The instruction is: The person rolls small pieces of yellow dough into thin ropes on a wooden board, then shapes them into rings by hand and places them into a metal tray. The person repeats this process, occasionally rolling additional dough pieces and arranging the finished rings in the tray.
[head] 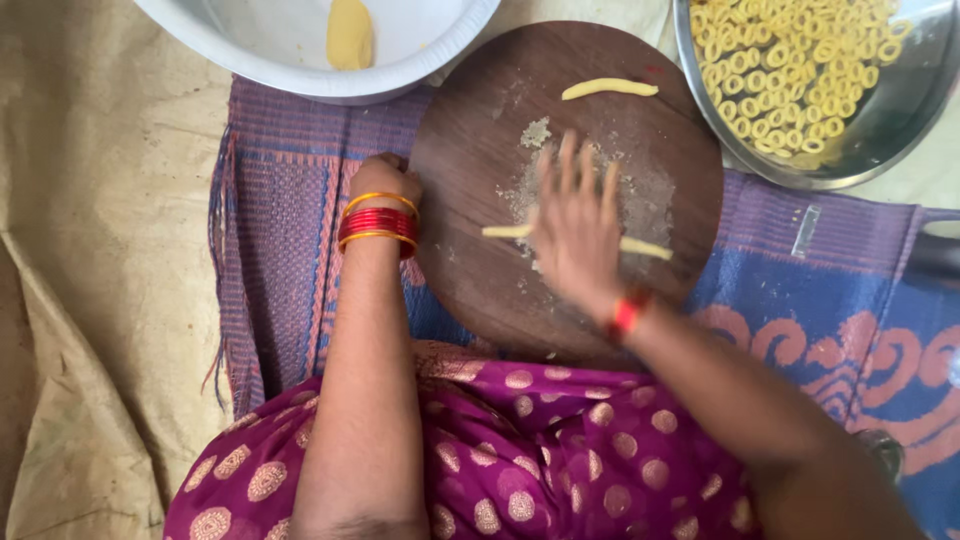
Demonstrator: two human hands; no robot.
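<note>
Rolling step: right hand (577, 232), fingers spread flat, presses dough rope (642, 248) on round board (480, 280); left hand (385, 180) fisted at board's 9 o'clock — empty, it seems. Next — even pressure, likely.

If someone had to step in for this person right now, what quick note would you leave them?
Right hand: flat, fingers spread, pressing a thin dough strip on the round wooden board; blurred.
Left hand: closed, at the board's left edge.
Done: one rolled dough piece lies at the board's far side; many small dough rings fill the metal plate at upper right.
Left: a dough lump sits in the white bowl; the pressed strip is not yet a ring.
</note>
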